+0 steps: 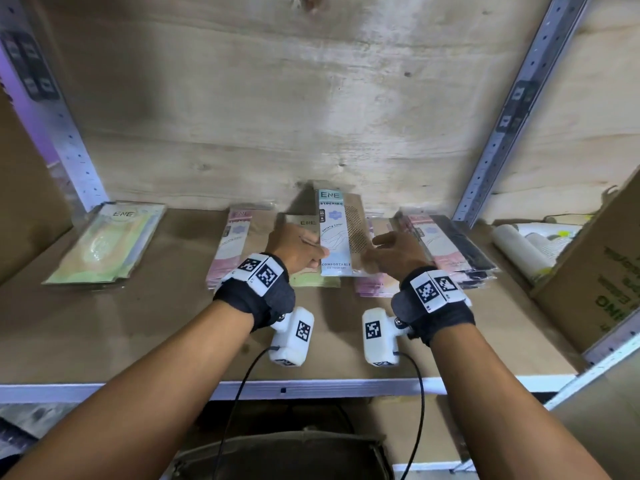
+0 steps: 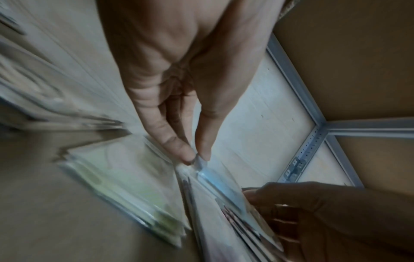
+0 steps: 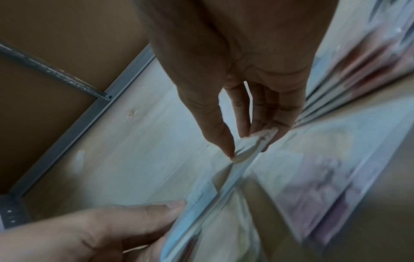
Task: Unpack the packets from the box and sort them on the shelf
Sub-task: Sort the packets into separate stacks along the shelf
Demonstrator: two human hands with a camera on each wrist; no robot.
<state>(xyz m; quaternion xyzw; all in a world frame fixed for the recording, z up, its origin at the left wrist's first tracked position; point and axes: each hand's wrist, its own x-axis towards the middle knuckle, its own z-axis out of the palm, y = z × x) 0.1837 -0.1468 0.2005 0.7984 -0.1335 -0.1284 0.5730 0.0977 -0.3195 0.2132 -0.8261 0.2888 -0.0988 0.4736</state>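
A light-blue stocking packet [image 1: 334, 230] is held upright over the middle of the brown shelf board [image 1: 138, 323]. My left hand [image 1: 298, 252] pinches its left edge between thumb and forefinger [image 2: 197, 156]. My right hand [image 1: 394, 254] pinches its right edge [image 3: 248, 143]. Both wrist views show the blue packet [image 2: 219, 184] [image 3: 224, 191] edge-on and blurred. Sorted piles lie flat on the shelf: a green stack [image 1: 107, 244] at the left, a pink stack [image 1: 230, 251], a green packet [image 1: 313, 280] under my left hand, and pink and dark packets [image 1: 446, 251] at the right.
An open cardboard box [image 1: 595, 271] stands at the shelf's right end, with white rolls [image 1: 519, 251] beside it. Perforated metal uprights [image 1: 491, 161] frame the bay, and a plywood back wall [image 1: 277, 116] closes it. The shelf's front edge [image 1: 311, 389] runs below my wrists.
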